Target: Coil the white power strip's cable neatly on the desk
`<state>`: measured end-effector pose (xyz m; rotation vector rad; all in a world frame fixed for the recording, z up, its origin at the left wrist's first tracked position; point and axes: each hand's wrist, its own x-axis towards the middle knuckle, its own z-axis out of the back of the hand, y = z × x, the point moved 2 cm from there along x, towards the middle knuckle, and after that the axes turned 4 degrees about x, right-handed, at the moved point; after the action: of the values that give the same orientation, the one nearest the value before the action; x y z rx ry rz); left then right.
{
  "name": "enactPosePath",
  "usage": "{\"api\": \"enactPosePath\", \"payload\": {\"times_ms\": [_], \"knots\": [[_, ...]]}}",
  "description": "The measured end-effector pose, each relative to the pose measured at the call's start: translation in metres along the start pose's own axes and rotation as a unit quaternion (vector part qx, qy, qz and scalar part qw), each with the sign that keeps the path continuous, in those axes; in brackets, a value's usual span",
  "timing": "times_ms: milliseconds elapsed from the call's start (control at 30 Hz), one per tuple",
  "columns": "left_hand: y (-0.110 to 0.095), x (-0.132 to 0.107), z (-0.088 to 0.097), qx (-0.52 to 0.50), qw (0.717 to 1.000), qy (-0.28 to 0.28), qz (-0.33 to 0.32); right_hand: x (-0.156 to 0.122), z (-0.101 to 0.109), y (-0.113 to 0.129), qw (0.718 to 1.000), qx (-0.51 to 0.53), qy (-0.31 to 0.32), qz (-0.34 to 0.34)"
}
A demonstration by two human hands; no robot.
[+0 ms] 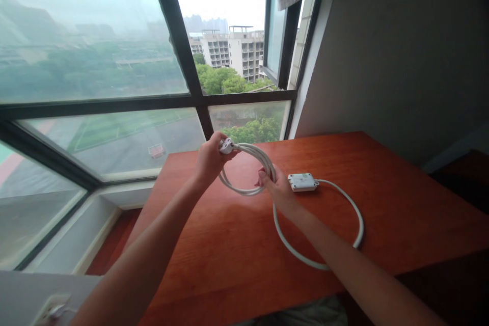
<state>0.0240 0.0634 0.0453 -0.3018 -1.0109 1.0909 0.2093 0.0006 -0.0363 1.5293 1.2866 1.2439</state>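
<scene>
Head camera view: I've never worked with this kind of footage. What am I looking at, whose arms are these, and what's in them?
One camera, worn on a person's head, looks forward and down; both bare arms are that person's own. The left hand grips the plug end of a white cable, raised above the table. The right hand holds the coiled loops of that cable. The rest of the cable curves across the reddish wooden table to a white socket block lying flat there. Behind is a large window with buildings and trees outside.
</scene>
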Motion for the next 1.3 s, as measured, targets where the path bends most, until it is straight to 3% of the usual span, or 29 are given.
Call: {"api": "enactPosePath", "payload": {"times_ms": [67,200,300,433,633,800,900,1000,1067,1233,1300], "knots": [[0.006,-0.004,-0.004,-0.115,0.990,-0.027,0.072,-0.002,0.000,-0.002,1.000,-0.015,-0.010,0.009],[0.019,-0.015,-0.019,-0.292,0.931,-0.092,0.198,-0.005,0.000,-0.005,0.999,-0.024,-0.010,0.027],[0.028,-0.026,-0.034,-0.335,0.901,-0.119,0.250,-0.004,-0.001,-0.006,0.998,-0.027,-0.014,0.054],[0.033,-0.040,-0.044,-0.340,0.886,-0.119,0.293,0.002,0.001,-0.004,0.996,-0.036,-0.027,0.079],[0.038,-0.057,-0.035,-0.325,0.898,-0.006,0.297,0.011,0.011,0.009,0.998,0.013,-0.017,0.063],[0.042,-0.056,-0.008,-0.226,0.947,0.092,0.209,0.013,0.014,0.023,0.998,0.018,0.024,0.054],[0.032,-0.046,0.014,-0.180,0.958,0.165,0.152,0.013,0.014,0.028,0.998,0.019,0.047,0.047],[0.015,-0.036,0.026,-0.175,0.939,0.277,0.101,0.012,0.011,0.029,0.995,0.014,0.088,0.036],[0.005,-0.034,0.027,-0.207,0.922,0.311,0.099,0.010,0.009,0.029,0.994,0.005,0.106,0.036],[-0.006,-0.043,0.013,-0.385,0.860,0.293,0.162,0.015,0.007,0.030,0.996,-0.023,0.075,0.049],[-0.008,-0.047,0.010,-0.418,0.848,0.277,0.173,0.021,0.010,0.031,0.995,-0.025,0.084,0.048]]}}
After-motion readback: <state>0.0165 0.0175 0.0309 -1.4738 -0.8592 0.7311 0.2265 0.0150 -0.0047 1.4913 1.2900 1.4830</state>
